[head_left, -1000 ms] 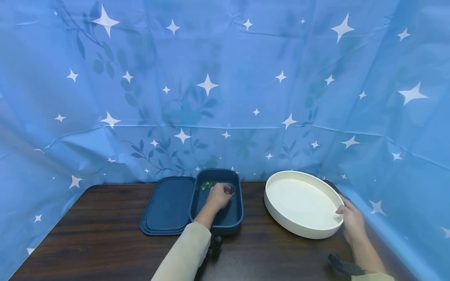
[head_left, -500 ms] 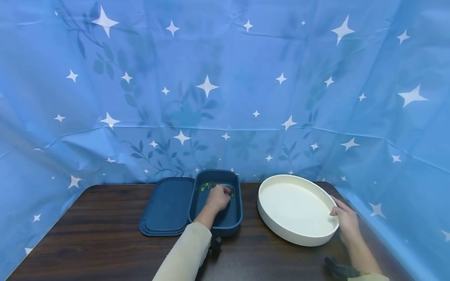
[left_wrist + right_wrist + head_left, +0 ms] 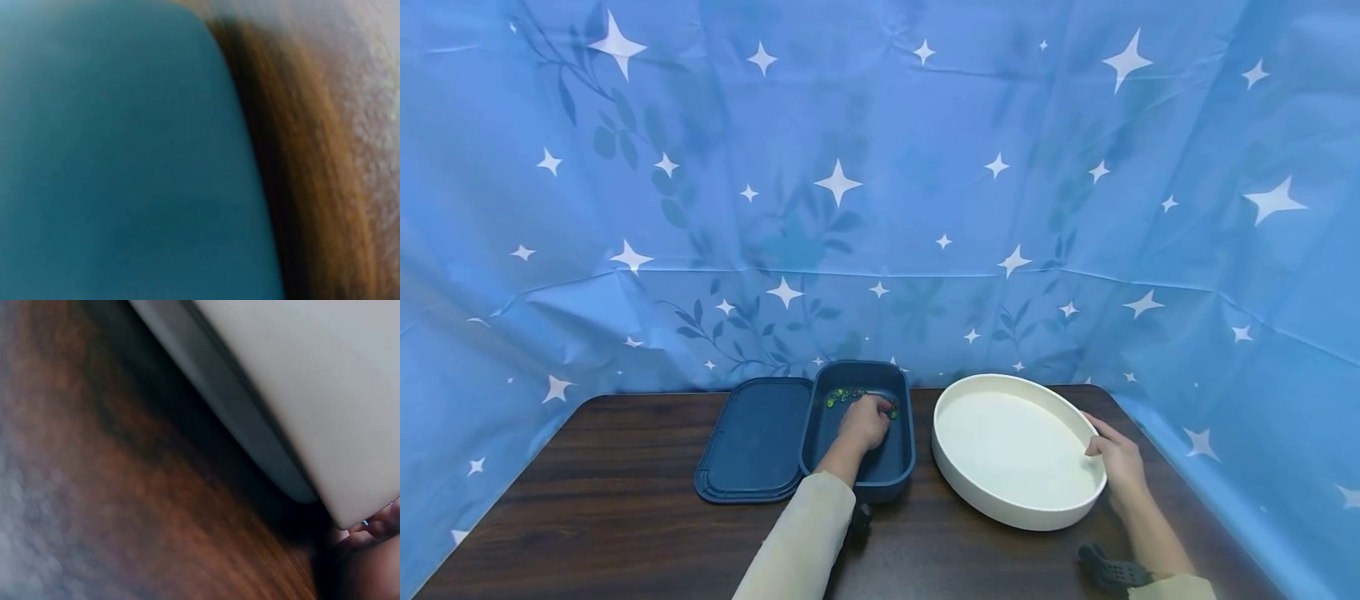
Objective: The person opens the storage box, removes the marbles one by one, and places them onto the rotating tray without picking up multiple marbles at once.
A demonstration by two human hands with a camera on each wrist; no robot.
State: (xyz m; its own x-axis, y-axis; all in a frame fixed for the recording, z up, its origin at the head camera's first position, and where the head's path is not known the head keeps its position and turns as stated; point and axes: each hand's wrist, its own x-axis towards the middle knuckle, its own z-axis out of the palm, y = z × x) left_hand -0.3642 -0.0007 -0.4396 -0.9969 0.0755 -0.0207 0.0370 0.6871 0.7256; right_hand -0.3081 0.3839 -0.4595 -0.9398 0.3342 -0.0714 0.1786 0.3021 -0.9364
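My left hand [image 3: 865, 421] reaches down inside a dark blue rectangular container [image 3: 859, 481], its fingers curled at some small green pieces [image 3: 840, 398]. Some pieces lie left of the hand; others show at its fingertips, too small to name. In the left wrist view, the container's blue outer wall [image 3: 144, 156] fills much of the picture. On the right, my right hand [image 3: 1118, 462] grips the rim of a large round white tray [image 3: 1018, 521], thumb over the inside edge. The right wrist view shows the tray's pale side [image 3: 294, 394] with fingers at its lower corner.
A flat dark blue lid [image 3: 756, 442] lies left of the container, against its side. Everything stands on a dark wooden table [image 3: 587, 500]. Behind and at the right hangs a blue star-patterned cloth [image 3: 880, 167].
My right hand has drawn the white tray leftward and slightly toward me, closer to the blue container. The left hand has stayed in the container, almost still.
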